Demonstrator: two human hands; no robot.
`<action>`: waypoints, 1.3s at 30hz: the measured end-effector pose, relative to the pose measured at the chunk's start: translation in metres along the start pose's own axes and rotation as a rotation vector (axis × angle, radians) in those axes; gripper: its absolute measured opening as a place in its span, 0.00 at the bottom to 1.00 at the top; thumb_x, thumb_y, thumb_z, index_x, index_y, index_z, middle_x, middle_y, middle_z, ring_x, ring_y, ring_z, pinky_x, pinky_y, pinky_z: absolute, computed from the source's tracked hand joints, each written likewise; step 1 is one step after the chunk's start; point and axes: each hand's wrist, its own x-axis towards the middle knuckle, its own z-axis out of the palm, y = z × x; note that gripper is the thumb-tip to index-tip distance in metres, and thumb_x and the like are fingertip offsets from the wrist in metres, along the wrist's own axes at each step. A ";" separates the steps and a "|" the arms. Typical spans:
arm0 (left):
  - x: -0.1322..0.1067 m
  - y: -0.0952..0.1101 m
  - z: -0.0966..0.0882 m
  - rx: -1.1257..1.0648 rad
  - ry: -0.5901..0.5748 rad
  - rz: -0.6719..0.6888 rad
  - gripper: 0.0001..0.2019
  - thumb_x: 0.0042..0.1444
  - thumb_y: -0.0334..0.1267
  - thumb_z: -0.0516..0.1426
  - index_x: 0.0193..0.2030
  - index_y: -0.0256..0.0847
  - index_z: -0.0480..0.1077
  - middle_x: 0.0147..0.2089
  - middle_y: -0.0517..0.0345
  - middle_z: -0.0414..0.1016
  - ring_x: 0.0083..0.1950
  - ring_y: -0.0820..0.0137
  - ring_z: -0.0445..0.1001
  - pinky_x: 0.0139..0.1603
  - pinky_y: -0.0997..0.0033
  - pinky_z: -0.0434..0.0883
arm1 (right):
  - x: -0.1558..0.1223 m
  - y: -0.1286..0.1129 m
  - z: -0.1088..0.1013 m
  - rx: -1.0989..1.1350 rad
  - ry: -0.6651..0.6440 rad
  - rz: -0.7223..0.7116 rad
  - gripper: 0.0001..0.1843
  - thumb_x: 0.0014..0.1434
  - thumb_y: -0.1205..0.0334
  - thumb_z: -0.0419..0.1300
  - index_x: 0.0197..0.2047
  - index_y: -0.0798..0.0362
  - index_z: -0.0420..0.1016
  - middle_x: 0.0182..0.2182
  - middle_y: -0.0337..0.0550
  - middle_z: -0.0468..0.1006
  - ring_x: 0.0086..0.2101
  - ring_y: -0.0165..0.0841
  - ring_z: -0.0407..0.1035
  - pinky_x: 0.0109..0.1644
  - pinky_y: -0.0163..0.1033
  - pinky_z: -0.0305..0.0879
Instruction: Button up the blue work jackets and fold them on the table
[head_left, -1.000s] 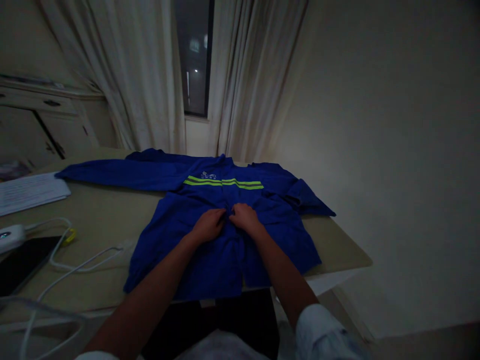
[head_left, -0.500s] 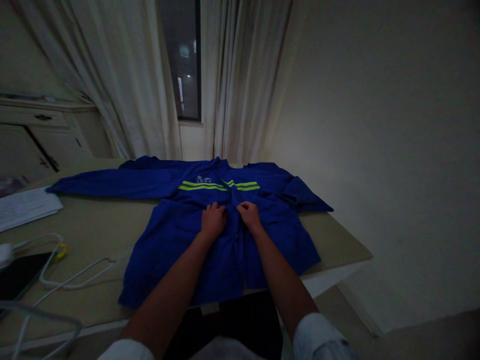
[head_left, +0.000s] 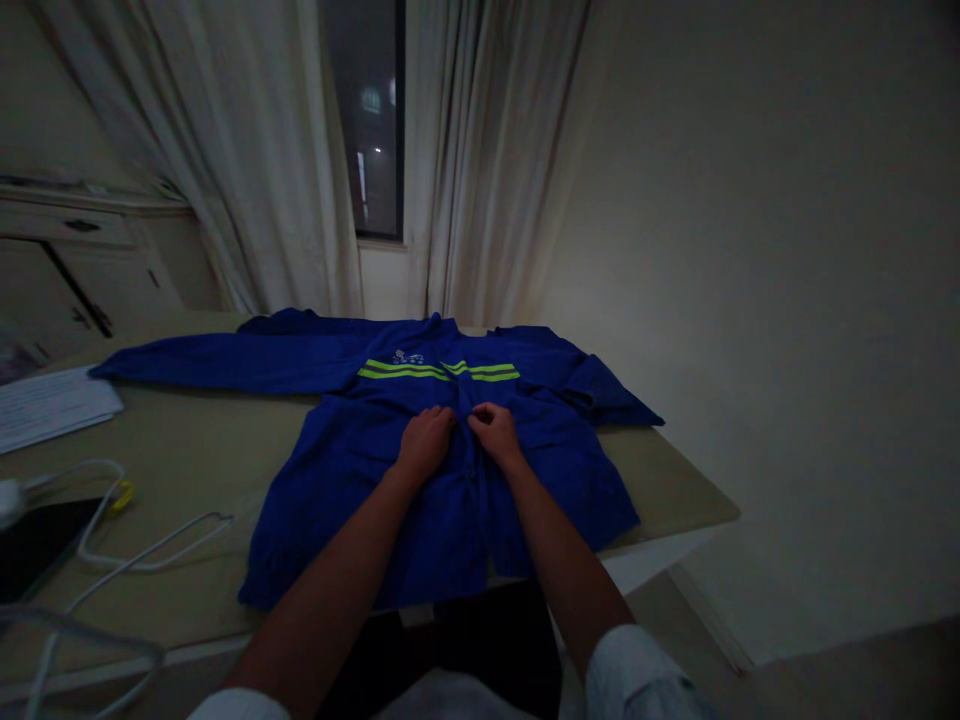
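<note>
A blue work jacket point(head_left: 360, 430) with yellow-green striped bands across its chest lies spread front-up on the table, sleeves out to both sides. At its middle, just below the bands, both hands work at the front opening. My left hand point(head_left: 427, 440) lies on the left front panel, its fingers curled onto the cloth at the front edge. Close beside it, my right hand point(head_left: 495, 432) pinches the other front edge between thumb and fingers. The fingertips are small and dark, so a button between them cannot be made out.
The table point(head_left: 187, 450) reaches past the jacket on both sides. Papers point(head_left: 56, 405) lie at the left, with a white cable point(head_left: 150, 560) and a dark flat device point(head_left: 45, 550) nearer me. Behind are curtains point(head_left: 262, 150); a wall point(head_left: 787, 300) stands to the right.
My right hand has shifted slightly left, closer to my left hand, bringing the front edges nearer together. The view has moved a little; the jacket lies as before.
</note>
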 end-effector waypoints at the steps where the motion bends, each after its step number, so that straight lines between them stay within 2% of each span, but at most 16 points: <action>1: 0.000 -0.001 0.000 -0.009 0.013 0.025 0.14 0.73 0.38 0.47 0.50 0.42 0.74 0.48 0.46 0.78 0.51 0.58 0.73 0.51 0.61 0.66 | -0.001 0.000 0.000 -0.032 0.024 -0.012 0.10 0.52 0.57 0.61 0.34 0.52 0.79 0.30 0.42 0.83 0.31 0.36 0.75 0.39 0.39 0.71; 6: 0.001 -0.003 0.000 -0.066 -0.002 0.154 0.13 0.71 0.33 0.48 0.47 0.42 0.74 0.48 0.46 0.78 0.51 0.58 0.72 0.55 0.59 0.65 | -0.008 -0.007 -0.001 -0.250 0.089 -0.146 0.06 0.54 0.63 0.60 0.36 0.50 0.77 0.31 0.41 0.80 0.33 0.36 0.73 0.43 0.39 0.70; 9: 0.001 0.000 -0.001 -0.091 -0.020 0.095 0.13 0.71 0.32 0.46 0.45 0.40 0.73 0.45 0.44 0.79 0.49 0.57 0.74 0.52 0.60 0.66 | -0.015 -0.017 -0.004 -0.392 0.226 -0.188 0.08 0.59 0.66 0.57 0.40 0.51 0.77 0.39 0.46 0.79 0.40 0.38 0.73 0.47 0.41 0.69; 11: 0.000 0.000 -0.001 -0.108 0.008 0.027 0.13 0.72 0.33 0.46 0.45 0.40 0.72 0.44 0.44 0.79 0.48 0.57 0.75 0.50 0.61 0.67 | -0.018 -0.022 -0.004 -0.457 0.261 -0.225 0.11 0.63 0.66 0.54 0.44 0.52 0.77 0.43 0.50 0.78 0.44 0.40 0.73 0.50 0.42 0.68; 14: 0.000 -0.003 0.001 -0.196 0.035 0.047 0.11 0.70 0.34 0.48 0.45 0.41 0.73 0.44 0.46 0.79 0.48 0.58 0.76 0.51 0.62 0.68 | -0.019 -0.021 -0.001 -0.464 0.083 -0.287 0.10 0.62 0.68 0.57 0.43 0.51 0.78 0.42 0.48 0.79 0.44 0.39 0.74 0.50 0.41 0.68; 16: 0.001 -0.007 0.004 -0.278 0.021 0.104 0.09 0.66 0.32 0.52 0.45 0.41 0.74 0.45 0.47 0.80 0.49 0.58 0.77 0.52 0.62 0.69 | -0.016 -0.016 0.001 -0.390 -0.047 -0.249 0.10 0.58 0.69 0.60 0.41 0.51 0.80 0.38 0.45 0.81 0.40 0.37 0.75 0.48 0.39 0.69; 18: 0.002 -0.011 0.007 -0.338 0.000 0.124 0.09 0.62 0.30 0.56 0.45 0.41 0.76 0.45 0.49 0.81 0.48 0.59 0.78 0.52 0.63 0.70 | -0.013 -0.011 0.001 -0.280 -0.097 -0.162 0.10 0.55 0.68 0.62 0.40 0.52 0.82 0.34 0.42 0.82 0.35 0.36 0.75 0.44 0.39 0.70; 20: 0.004 -0.013 0.009 -0.377 -0.014 0.098 0.10 0.60 0.30 0.57 0.46 0.42 0.77 0.45 0.49 0.82 0.48 0.59 0.79 0.52 0.63 0.70 | -0.010 -0.006 0.000 -0.178 -0.098 -0.095 0.10 0.55 0.65 0.62 0.40 0.53 0.83 0.32 0.41 0.83 0.32 0.35 0.75 0.41 0.38 0.70; 23: 0.005 -0.014 0.010 -0.403 -0.006 0.034 0.10 0.61 0.30 0.57 0.47 0.41 0.77 0.45 0.49 0.83 0.47 0.59 0.80 0.50 0.64 0.71 | -0.009 -0.003 -0.003 -0.071 -0.108 -0.082 0.10 0.54 0.63 0.63 0.39 0.53 0.84 0.31 0.42 0.84 0.32 0.36 0.77 0.39 0.38 0.70; 30: 0.003 -0.017 0.015 -0.366 0.131 0.028 0.09 0.64 0.33 0.57 0.44 0.43 0.80 0.45 0.51 0.84 0.47 0.60 0.81 0.50 0.64 0.72 | -0.006 0.004 -0.001 0.059 -0.134 -0.104 0.07 0.53 0.61 0.66 0.34 0.53 0.85 0.32 0.44 0.86 0.33 0.38 0.78 0.39 0.39 0.72; 35: 0.005 -0.018 0.017 -0.456 0.143 0.027 0.07 0.63 0.32 0.59 0.44 0.44 0.79 0.43 0.54 0.85 0.44 0.61 0.81 0.48 0.65 0.72 | -0.006 0.007 -0.001 0.059 -0.111 -0.117 0.08 0.55 0.61 0.66 0.36 0.52 0.86 0.34 0.45 0.86 0.35 0.39 0.79 0.41 0.40 0.73; 39: 0.004 -0.016 0.015 -0.485 0.153 -0.037 0.05 0.60 0.32 0.61 0.42 0.43 0.78 0.40 0.54 0.84 0.41 0.61 0.81 0.43 0.66 0.71 | -0.008 0.004 -0.001 0.005 -0.119 -0.166 0.08 0.55 0.62 0.65 0.36 0.51 0.87 0.34 0.45 0.86 0.35 0.38 0.79 0.41 0.40 0.73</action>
